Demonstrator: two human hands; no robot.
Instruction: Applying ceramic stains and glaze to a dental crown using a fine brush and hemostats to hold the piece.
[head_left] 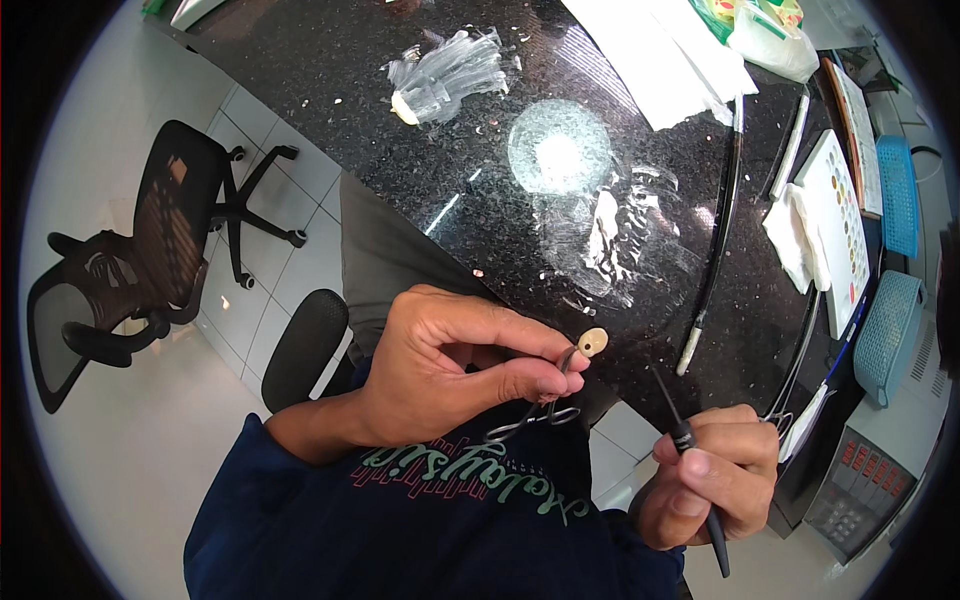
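My left hand (450, 365) is closed on small metal forceps with ring handles (530, 424), which hang below its fingers. At the forceps' tip, beside my thumb and index finger, is a small beige dental crown (594, 341) with a dark hole in its side. My right hand (722, 475) grips a slim dark pen-like tool (716, 540), perhaps a fine brush. Its thin tip points up and left toward the crown, apart from it. Both hands are in front of my body, at the near edge of the black speckled counter (400, 165).
White smears (610, 235) and a dried whitish patch (450, 75) mark the counter. A long black-handled brush (720, 230) lies to the right. Beyond are white papers (665, 60), a crumpled tissue (790, 235), a palette (838, 220) and blue baskets (890, 335). An office chair (165, 230) stands left.
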